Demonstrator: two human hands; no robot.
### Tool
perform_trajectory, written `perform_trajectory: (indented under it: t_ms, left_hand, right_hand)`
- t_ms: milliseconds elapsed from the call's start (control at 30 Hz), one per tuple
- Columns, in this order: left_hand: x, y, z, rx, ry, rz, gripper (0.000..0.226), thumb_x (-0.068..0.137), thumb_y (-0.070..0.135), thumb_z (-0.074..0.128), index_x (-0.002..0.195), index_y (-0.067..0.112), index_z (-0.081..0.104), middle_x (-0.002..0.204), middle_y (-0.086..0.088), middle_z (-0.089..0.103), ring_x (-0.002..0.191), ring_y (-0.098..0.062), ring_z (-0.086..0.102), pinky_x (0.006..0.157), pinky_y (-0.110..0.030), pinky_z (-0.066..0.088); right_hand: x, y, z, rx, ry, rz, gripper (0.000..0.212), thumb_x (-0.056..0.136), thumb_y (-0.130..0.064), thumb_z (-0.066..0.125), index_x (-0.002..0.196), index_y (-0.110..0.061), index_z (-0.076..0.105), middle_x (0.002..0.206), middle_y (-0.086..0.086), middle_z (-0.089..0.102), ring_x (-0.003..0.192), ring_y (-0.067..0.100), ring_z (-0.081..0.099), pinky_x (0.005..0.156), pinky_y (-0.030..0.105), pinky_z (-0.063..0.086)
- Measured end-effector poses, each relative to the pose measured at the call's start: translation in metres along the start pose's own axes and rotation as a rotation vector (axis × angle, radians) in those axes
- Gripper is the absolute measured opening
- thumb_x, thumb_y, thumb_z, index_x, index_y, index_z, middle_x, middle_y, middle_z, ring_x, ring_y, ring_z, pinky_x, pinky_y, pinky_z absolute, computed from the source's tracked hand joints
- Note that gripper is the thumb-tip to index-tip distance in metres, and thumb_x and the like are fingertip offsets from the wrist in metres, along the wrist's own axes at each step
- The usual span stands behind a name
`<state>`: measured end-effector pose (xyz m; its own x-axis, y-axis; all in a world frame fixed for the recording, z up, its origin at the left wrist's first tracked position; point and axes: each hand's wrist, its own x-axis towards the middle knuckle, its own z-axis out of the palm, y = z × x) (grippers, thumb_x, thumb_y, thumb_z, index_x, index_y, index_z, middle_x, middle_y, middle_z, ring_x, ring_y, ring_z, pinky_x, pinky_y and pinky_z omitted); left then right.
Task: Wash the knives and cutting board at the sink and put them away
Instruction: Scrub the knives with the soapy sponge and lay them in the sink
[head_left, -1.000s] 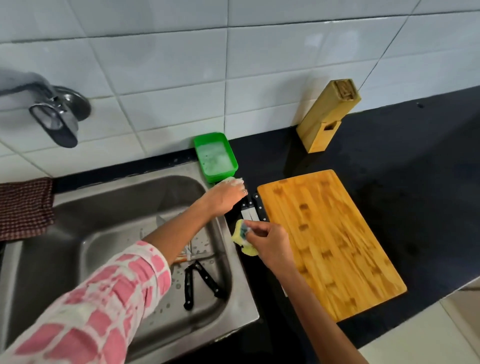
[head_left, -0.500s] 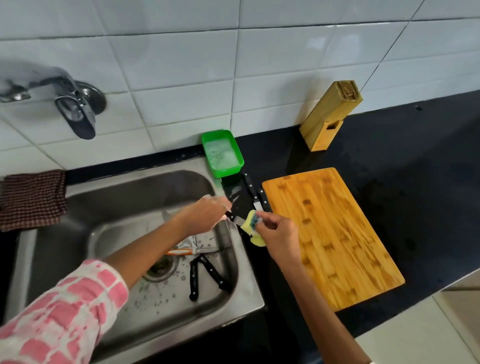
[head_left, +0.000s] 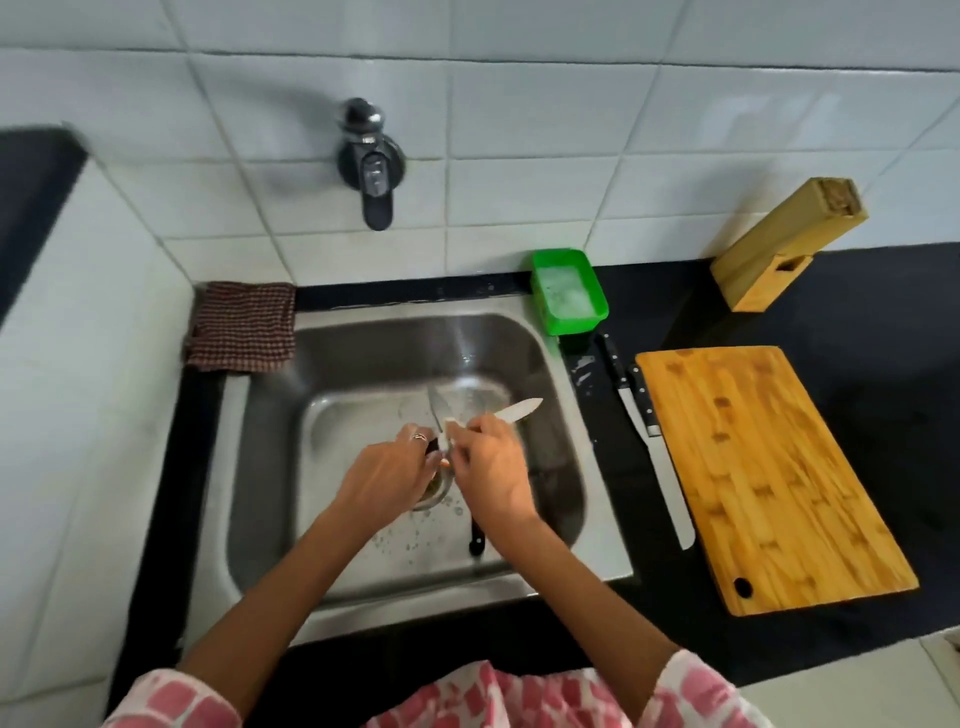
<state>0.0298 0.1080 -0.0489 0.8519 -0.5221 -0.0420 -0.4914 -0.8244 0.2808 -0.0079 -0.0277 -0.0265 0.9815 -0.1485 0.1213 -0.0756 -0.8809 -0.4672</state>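
Observation:
Both my hands are over the steel sink. My left hand grips the dark handle of a knife, whose pale blade sticks out to the right past my right hand. My right hand pinches a soapy sponge against that blade. A second blade lies in the basin behind my hands, and a black handle shows under my right wrist. Two black-handled knives lie on the dark counter beside the wooden cutting board.
A wall tap hangs above the sink. A green tray of soapy water stands at the sink's back right corner. The wooden knife block leans at the wall. A checked cloth lies at the back left.
My view swung left over the sink. My left hand picked a knife up from the counter's edge and carried it over the basin; my right hand followed with the sponge.

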Motion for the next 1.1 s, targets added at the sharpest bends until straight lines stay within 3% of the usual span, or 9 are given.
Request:
perform_trajectory:
  t_ms: [67, 200, 267, 333, 500, 633, 800, 967, 1100]
  left_hand:
    - [-0.039, -0.045, -0.017, 0.010, 0.075, -0.069, 0.032, 0.095, 0.031, 0.043, 0.102, 0.008, 0.064, 0.094, -0.006, 0.066, 0.057, -0.026, 0.064, 0.049, -0.032, 0.047]
    - [-0.045, -0.042, -0.007, -0.104, 0.132, -0.111, 0.025, 0.093, 0.023, 0.050, 0.100, 0.005, 0.066, 0.087, -0.010, 0.068, 0.060, -0.027, 0.064, 0.051, -0.031, 0.045]
    - [-0.047, -0.036, -0.003, -0.372, 0.087, -0.253, 0.027, 0.098, 0.022, 0.041, 0.108, 0.006, 0.062, 0.093, -0.009, 0.067, 0.078, -0.027, 0.063, 0.067, -0.031, 0.045]
    - [-0.048, -0.033, -0.003, -0.821, 0.033, -0.434, 0.026, 0.100, 0.019, 0.037, 0.098, 0.010, 0.061, 0.079, -0.003, 0.060, 0.065, -0.018, 0.057, 0.059, -0.026, 0.043]
    - [-0.050, -0.022, -0.013, -1.546, -0.185, -0.585, 0.024, 0.102, 0.026, 0.031, 0.091, 0.013, 0.048, 0.056, 0.004, 0.039, 0.037, -0.004, 0.024, 0.035, -0.016, 0.020]
    - [-0.053, -0.025, -0.020, -1.668, -0.261, -0.520, 0.026, 0.102, 0.028, 0.031, 0.108, 0.012, 0.051, 0.061, 0.004, 0.036, 0.040, -0.004, 0.020, 0.034, -0.015, 0.018]
    - [-0.051, -0.022, -0.030, -1.689, -0.284, -0.473, 0.025, 0.102, 0.027, 0.031, 0.105, 0.012, 0.050, 0.060, 0.006, 0.037, 0.041, -0.003, 0.019, 0.033, -0.014, 0.019]
    - [-0.058, -0.009, -0.021, -1.704, -0.229, -0.518, 0.029, 0.101, 0.020, 0.036, 0.121, 0.005, 0.050, 0.059, 0.004, 0.048, 0.039, -0.005, 0.036, 0.033, -0.013, 0.030]
    - [-0.042, -0.006, -0.019, -1.824, -0.074, -0.613, 0.023, 0.098, 0.011, 0.043, 0.114, 0.003, 0.057, 0.099, -0.012, 0.070, 0.095, -0.020, 0.069, 0.073, -0.028, 0.058]
  right_hand:
    - [0.000, -0.039, 0.026, 0.017, -0.063, -0.127, 0.022, 0.082, -0.002, 0.058, 0.099, -0.006, 0.070, 0.088, 0.016, 0.062, 0.085, 0.032, 0.057, 0.074, 0.033, 0.048]
    - [0.047, 0.010, 0.010, -0.004, -0.015, 0.185, 0.024, 0.087, -0.005, 0.049, 0.101, -0.004, 0.069, 0.088, 0.015, 0.059, 0.076, 0.025, 0.055, 0.067, 0.032, 0.041]
    - [0.049, 0.008, 0.004, 0.199, 0.129, 0.347, 0.021, 0.088, -0.006, 0.052, 0.099, -0.004, 0.070, 0.082, 0.014, 0.062, 0.057, 0.013, 0.045, 0.049, 0.021, 0.033]
    - [0.035, -0.017, 0.005, 0.415, 0.224, 0.369, 0.024, 0.090, -0.008, 0.055, 0.110, -0.009, 0.068, 0.077, 0.006, 0.063, 0.053, 0.005, 0.041, 0.045, 0.012, 0.031]
    - [-0.003, -0.063, 0.028, 0.354, -0.015, 0.091, 0.022, 0.088, -0.004, 0.056, 0.106, -0.005, 0.070, 0.085, 0.005, 0.060, 0.068, 0.014, 0.051, 0.056, 0.011, 0.034]
    - [0.040, -0.048, 0.019, 0.289, 0.069, 0.207, 0.019, 0.087, -0.002, 0.053, 0.095, 0.003, 0.070, 0.084, 0.009, 0.055, 0.077, 0.024, 0.056, 0.069, 0.027, 0.045]
    - [0.026, -0.055, 0.013, 0.194, 0.064, -0.045, 0.022, 0.086, -0.003, 0.057, 0.104, -0.002, 0.070, 0.086, 0.014, 0.062, 0.074, 0.024, 0.050, 0.067, 0.031, 0.044]
    - [0.082, -0.025, -0.013, 0.353, 0.175, 0.359, 0.025, 0.088, -0.004, 0.053, 0.107, -0.007, 0.068, 0.078, 0.013, 0.067, 0.047, 0.010, 0.039, 0.040, 0.015, 0.032]
    - [0.026, -0.061, -0.006, 0.496, -0.011, 0.255, 0.016, 0.086, -0.004, 0.056, 0.086, -0.009, 0.072, 0.071, -0.014, 0.065, 0.038, 0.002, 0.041, 0.038, 0.011, 0.028]
